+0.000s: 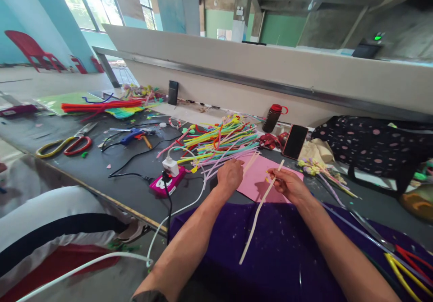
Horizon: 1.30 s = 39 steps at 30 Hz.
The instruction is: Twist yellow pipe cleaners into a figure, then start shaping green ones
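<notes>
My right hand is closed on a cream pipe cleaner, pinched near its upper end; its long end hangs down over dark purple cloth. Under both hands lies a pink sheet. My left hand sits at the sheet's left edge with its fingers curled; whatever they hold, if anything, is hidden. Beside its fingertips another pale strip rests on the sheet. Just beyond is a heap of multicoloured pipe cleaners.
Left are large scissors, a blue glue gun and a magenta power strip with trailing cables. At the back stand a bottle and a phone. A patterned bag and more scissors are right.
</notes>
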Motion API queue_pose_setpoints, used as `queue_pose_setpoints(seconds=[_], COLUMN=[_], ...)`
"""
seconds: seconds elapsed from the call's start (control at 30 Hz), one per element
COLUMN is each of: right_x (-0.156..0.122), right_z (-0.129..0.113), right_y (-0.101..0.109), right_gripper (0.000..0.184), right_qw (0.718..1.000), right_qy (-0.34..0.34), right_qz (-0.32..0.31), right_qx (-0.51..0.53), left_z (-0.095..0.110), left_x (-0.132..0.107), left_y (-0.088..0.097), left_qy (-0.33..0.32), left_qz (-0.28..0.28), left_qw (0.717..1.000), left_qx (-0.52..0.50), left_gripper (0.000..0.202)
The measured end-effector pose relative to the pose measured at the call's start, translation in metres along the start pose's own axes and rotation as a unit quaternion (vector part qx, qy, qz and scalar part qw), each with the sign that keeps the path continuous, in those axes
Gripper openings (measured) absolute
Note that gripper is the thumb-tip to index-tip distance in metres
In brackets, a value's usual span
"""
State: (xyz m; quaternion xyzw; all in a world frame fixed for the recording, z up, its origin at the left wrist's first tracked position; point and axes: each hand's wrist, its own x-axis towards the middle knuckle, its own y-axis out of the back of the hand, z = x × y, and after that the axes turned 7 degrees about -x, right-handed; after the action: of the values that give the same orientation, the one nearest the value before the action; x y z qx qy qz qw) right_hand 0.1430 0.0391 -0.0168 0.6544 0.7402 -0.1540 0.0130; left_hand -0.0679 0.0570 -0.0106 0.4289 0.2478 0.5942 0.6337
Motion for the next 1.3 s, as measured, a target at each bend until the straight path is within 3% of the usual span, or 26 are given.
queue_pose_setpoints(seconds=[0.17,0.27,0.5,0.67,0.9,1.03,1.1,1.13,1.2,1.27,1.3], right_x=[0.001,0.001,0.003,0.003,0.005,0.005,0.005,0.004,0.002,0.001,0.001], right_z=[-0.002,-0.002,0.001,0.002,0.002,0.003,0.002,0.002,0.001,0.002,0.003], right_y=[-0.001,-0.002,-0.001,0.000,0.001,0.000,-0.002,-0.003,-0.006,-0.008,-0.009], right_gripper=[0.022,0.022,0.022,0.023,0.019,0.018,0.018,0.018,0.018,0.019,0.019], right_qw=[1.000,1.000,0.999,0.999,0.999,0.999,0.999,0.998,0.998,0.997,0.997], right_qy=[-0.006,-0.009,-0.001,-0.007,-0.016,-0.009,-0.004,0.000,0.008,0.017,0.019], right_qz=[-0.005,-0.008,-0.032,-0.034,-0.030,-0.033,-0.038,-0.042,-0.052,-0.059,-0.061], right_qx=[0.010,0.010,0.013,0.012,0.014,0.025,0.035,0.040,0.046,0.048,0.048], left_z=[0.001,-0.001,-0.015,-0.007,-0.003,-0.003,0.004,0.008,0.019,0.027,0.030], left_x=[0.001,0.002,0.008,0.007,0.006,0.006,0.003,0.000,-0.006,-0.012,-0.015], left_y=[-0.008,-0.011,-0.007,-0.009,-0.017,-0.008,-0.003,-0.001,-0.001,-0.005,-0.008], left_qy=[-0.032,-0.042,-0.010,0.011,-0.021,-0.025,-0.031,-0.028,0.000,0.040,0.049], left_qz=[-0.094,-0.102,-0.087,-0.083,-0.070,0.008,0.037,0.021,-0.108,-0.253,-0.290], left_qw=[0.994,0.993,0.989,0.991,0.992,0.997,0.999,0.997,0.964,0.884,0.848], left_qx=[0.034,0.048,0.121,0.103,0.099,0.074,-0.008,-0.074,-0.243,-0.390,-0.441], left_gripper=[0.030,0.030,0.030,0.031,0.031,0.031,0.028,0.027,0.033,0.046,0.048])
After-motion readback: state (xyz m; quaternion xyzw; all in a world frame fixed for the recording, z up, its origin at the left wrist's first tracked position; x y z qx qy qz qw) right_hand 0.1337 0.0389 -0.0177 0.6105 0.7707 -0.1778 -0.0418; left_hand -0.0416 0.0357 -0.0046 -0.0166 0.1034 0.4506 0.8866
